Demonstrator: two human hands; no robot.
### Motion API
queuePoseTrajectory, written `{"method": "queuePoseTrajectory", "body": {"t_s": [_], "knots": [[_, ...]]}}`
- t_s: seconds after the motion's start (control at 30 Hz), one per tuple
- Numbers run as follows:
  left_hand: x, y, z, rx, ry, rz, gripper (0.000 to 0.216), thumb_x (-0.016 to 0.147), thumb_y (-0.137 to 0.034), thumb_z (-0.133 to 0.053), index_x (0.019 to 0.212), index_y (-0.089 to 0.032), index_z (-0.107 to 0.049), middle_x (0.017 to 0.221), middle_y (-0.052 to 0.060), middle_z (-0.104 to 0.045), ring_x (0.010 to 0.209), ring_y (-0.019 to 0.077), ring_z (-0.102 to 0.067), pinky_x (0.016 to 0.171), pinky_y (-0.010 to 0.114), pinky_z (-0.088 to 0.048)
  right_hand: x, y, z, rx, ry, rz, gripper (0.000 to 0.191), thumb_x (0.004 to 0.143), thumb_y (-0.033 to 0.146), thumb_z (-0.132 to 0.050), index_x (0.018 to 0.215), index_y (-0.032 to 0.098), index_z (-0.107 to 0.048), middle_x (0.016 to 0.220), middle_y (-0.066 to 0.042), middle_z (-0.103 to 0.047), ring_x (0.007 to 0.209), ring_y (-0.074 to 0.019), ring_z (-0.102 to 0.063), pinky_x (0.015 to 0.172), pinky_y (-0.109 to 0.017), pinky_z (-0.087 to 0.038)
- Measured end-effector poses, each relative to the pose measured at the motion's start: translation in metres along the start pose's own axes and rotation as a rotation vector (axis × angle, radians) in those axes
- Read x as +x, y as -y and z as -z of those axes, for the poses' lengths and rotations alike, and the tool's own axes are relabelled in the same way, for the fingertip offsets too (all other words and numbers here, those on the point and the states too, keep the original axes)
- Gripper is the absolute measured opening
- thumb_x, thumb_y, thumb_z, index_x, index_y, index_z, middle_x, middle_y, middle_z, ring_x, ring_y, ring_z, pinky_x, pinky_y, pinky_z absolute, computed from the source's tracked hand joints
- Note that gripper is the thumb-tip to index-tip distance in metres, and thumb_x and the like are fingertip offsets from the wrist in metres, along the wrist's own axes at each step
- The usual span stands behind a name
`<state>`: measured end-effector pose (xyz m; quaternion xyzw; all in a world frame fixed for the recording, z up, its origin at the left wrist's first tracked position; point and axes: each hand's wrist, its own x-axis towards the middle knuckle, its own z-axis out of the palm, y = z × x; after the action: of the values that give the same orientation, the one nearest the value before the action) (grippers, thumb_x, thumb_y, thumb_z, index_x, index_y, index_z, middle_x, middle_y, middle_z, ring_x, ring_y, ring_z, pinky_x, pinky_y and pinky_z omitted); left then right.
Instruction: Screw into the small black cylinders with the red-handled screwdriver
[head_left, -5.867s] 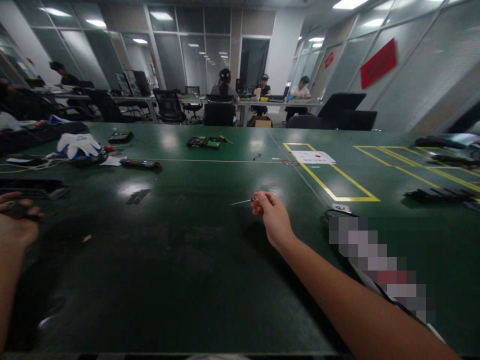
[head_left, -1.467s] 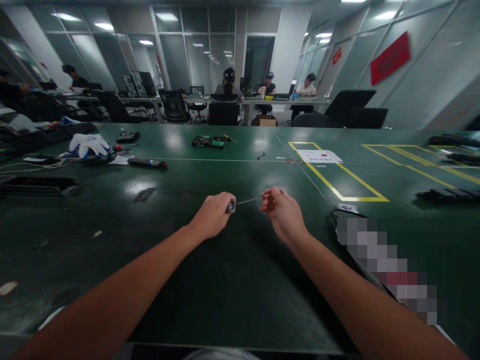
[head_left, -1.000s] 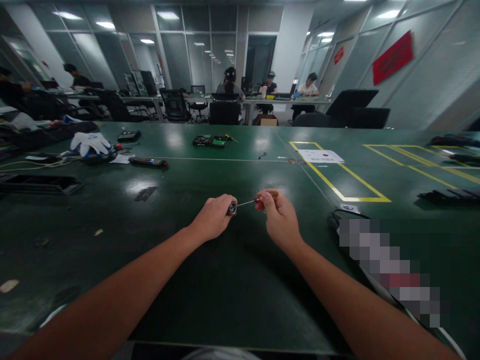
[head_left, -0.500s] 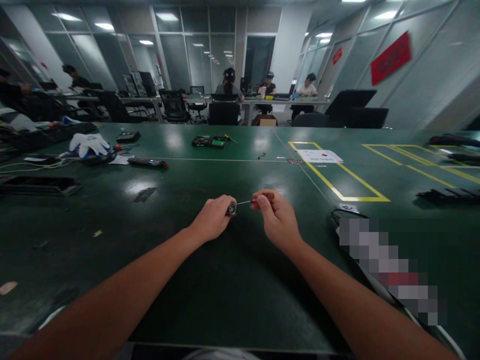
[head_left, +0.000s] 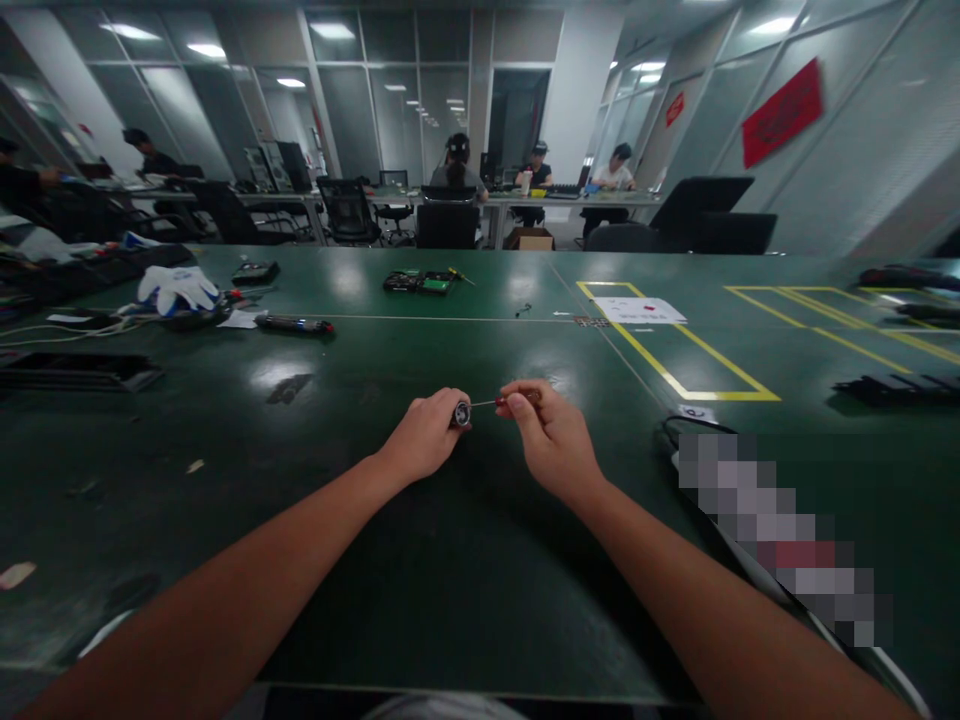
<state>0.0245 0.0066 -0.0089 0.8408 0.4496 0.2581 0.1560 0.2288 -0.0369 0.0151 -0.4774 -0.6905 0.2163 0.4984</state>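
Note:
My left hand [head_left: 424, 434] is wrapped round a dark cylindrical part [head_left: 461, 414], whose round open end faces me; the rest of it is hidden in my fingers. In my right hand [head_left: 553, 437] is a screwdriver [head_left: 501, 401] with a reddish handle, pinched between thumb and fingers. Its thin metal shaft points left, and the tip meets the rim of the cylindrical part or lies just behind it; I cannot tell which. Both hands are held above the green table [head_left: 420, 600], near its middle.
White gloves [head_left: 178, 290], a dark pen-shaped tool [head_left: 294, 326] and an open case with green inside [head_left: 418, 283] lie toward the back. A paper sheet [head_left: 637, 310] rests by yellow tape. On the right is a blurred-out pale strip [head_left: 780, 540]. People sit at a far desk.
My right hand has shifted very slightly left, with the screwdriver still pointed at the cylindrical part. My left hand keeps its grip, almost unmoved.

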Motion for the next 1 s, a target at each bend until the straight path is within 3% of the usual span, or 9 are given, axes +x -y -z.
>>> {"method": "queuePoseTrajectory", "body": {"t_s": [0.17,0.53,1.0], "knots": [[0.0008,-0.0004,0.0007,0.016,-0.001,-0.016,0.014,0.095,-0.018,-0.06,0.108,-0.02,-0.058,0.105,0.005,-0.065,0.095,0.0222,-0.062,0.089,0.039,-0.047,-0.0014,0.0039,0.0,-0.083,0.063,0.053,0.02,0.103,0.038,-0.051,0.108,0.025,-0.065,0.091,-0.005,-0.078,0.086,-0.0225,-0.076,0.08,-0.036,-0.052],[0.0013,0.0039,-0.0005,0.08,0.035,-0.038,0.015,0.094,-0.016,-0.059,0.107,-0.022,-0.061,0.104,0.004,-0.064,0.096,0.0228,-0.061,0.089,0.041,-0.046,0.0015,0.0041,0.0036,-0.133,-0.005,0.04,0.023,0.103,0.039,-0.048,0.1,0.024,-0.065,0.082,-0.003,-0.075,0.079,-0.0219,-0.073,0.075,-0.035,-0.05],[0.0014,0.0052,0.0014,0.076,0.042,0.053,0.021,0.092,-0.019,-0.061,0.113,-0.022,-0.064,0.113,0.006,-0.064,0.099,0.0243,-0.063,0.088,0.042,-0.05,0.0047,0.0012,0.0056,-0.213,-0.051,0.008,0.024,0.102,0.039,-0.047,0.093,0.024,-0.063,0.076,-0.003,-0.072,0.073,-0.0218,-0.069,0.069,-0.034,-0.045]]}}
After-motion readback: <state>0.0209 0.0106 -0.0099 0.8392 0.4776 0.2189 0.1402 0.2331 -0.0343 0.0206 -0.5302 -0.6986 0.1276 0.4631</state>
